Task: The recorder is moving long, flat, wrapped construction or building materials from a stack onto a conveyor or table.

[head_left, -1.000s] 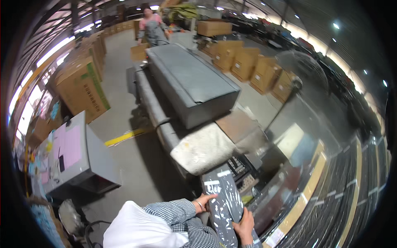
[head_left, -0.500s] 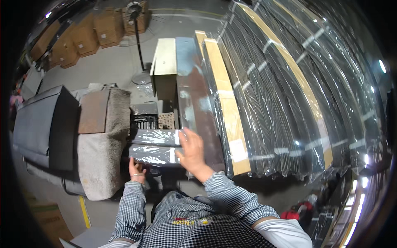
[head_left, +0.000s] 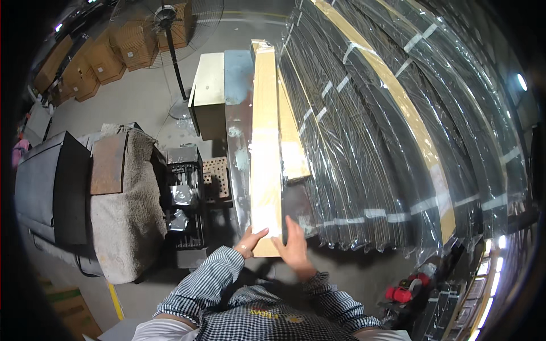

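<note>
A long tan cardboard strip (head_left: 266,153), partly under shiny clear film, runs away from me along a worn metal bench (head_left: 239,122). Its near end juts over the bench's front edge. My left hand (head_left: 248,242) grips the near left edge, thumb on top. On the other side is my right hand (head_left: 294,249), its thumb against the strip's right edge and its fingers stretched out and apart, holding nothing. A second tan strip (head_left: 292,150) lies just to the right, partly covered by the first.
Film-wrapped bundles of dark strips (head_left: 364,170) fill the right side. Left of the bench stand a cream metal box (head_left: 209,82), a black rack (head_left: 185,170) and a perforated block (head_left: 216,176). Further left are a grey cloth-draped stand (head_left: 128,227), a dark cabinet (head_left: 54,187) and a fan (head_left: 166,20).
Both hands have left the two film-wrapped dark packs over the rack and moved right to the tan strip's end. Those packs no longer show there; the tan strip now lies further left.
</note>
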Tool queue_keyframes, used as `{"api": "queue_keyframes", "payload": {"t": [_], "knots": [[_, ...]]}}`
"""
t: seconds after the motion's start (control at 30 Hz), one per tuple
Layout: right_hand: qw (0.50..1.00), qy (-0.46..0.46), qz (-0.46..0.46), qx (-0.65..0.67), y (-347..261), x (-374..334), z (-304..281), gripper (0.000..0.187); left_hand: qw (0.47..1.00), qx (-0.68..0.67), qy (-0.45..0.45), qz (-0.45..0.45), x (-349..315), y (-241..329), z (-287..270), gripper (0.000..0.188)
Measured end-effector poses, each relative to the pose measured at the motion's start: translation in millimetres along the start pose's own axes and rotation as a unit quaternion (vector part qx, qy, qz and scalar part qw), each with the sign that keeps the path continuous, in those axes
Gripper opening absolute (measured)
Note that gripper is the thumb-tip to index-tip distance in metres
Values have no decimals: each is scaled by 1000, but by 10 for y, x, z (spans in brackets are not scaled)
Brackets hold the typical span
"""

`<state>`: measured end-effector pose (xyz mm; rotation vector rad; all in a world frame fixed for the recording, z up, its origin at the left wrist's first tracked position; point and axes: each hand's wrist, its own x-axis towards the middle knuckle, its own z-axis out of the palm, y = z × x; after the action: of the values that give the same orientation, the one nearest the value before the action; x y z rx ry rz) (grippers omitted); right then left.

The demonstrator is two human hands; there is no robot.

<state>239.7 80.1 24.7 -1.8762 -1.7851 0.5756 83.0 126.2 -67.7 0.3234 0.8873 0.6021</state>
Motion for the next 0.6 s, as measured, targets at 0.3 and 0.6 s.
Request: {"api": "queue_keyframes", "payload": {"t": [0.3, 0.6], "knots": [[980, 103, 4, -168, 963, 1986, 13, 60, 976, -21, 167, 139, 115, -354, -37, 66], [977, 73, 169, -105, 1006, 2028, 295, 80, 997, -81, 16, 4, 112, -434, -307, 53]]}}
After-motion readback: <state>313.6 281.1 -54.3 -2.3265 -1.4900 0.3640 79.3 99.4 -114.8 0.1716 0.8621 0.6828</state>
